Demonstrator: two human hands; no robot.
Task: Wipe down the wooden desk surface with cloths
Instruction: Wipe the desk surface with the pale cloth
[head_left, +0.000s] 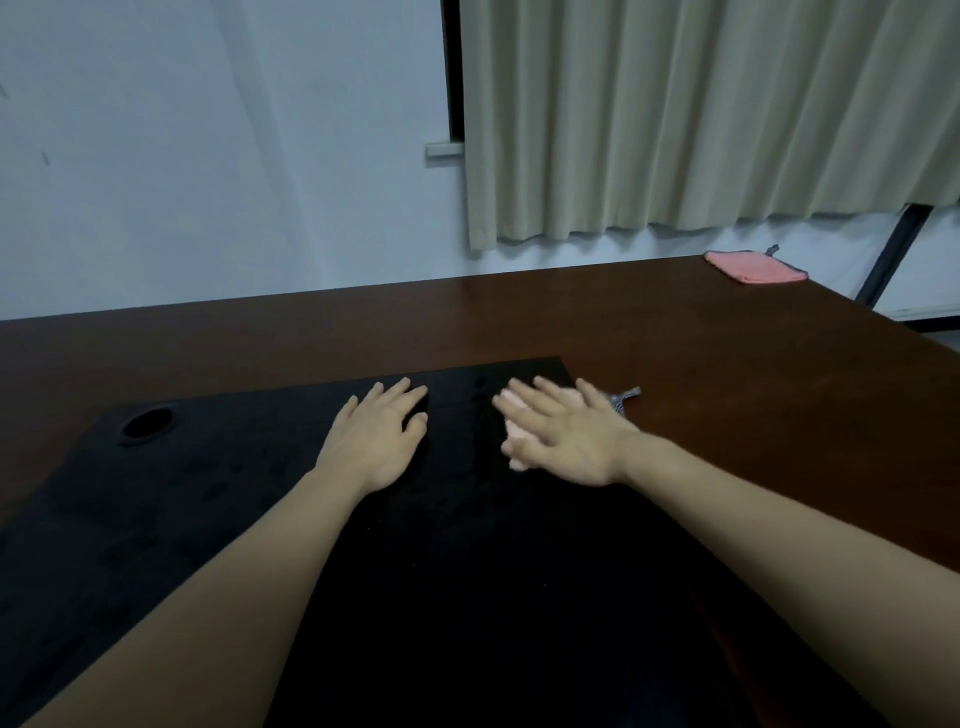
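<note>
A dark brown wooden desk (701, 364) fills the lower view, with a black mat (260, 493) covering its near left part. My right hand (566, 434) lies flat, fingers spread, pressing a pink cloth (517, 457) onto the mat near its far right corner; the hand hides most of the cloth, and a grey hanging loop (626, 397) sticks out on the desk. My left hand (379, 439) rests palm down on the mat, fingers apart, holding nothing. A second pink cloth (753, 266) lies folded at the desk's far right corner.
A round hole (147, 423) sits in the mat's far left area. Behind the desk is a white wall (208, 156), with beige curtains (701, 114) hanging at the right. The desk's right edge runs diagonally toward me, and a dark frame leg (893, 254) stands beyond it.
</note>
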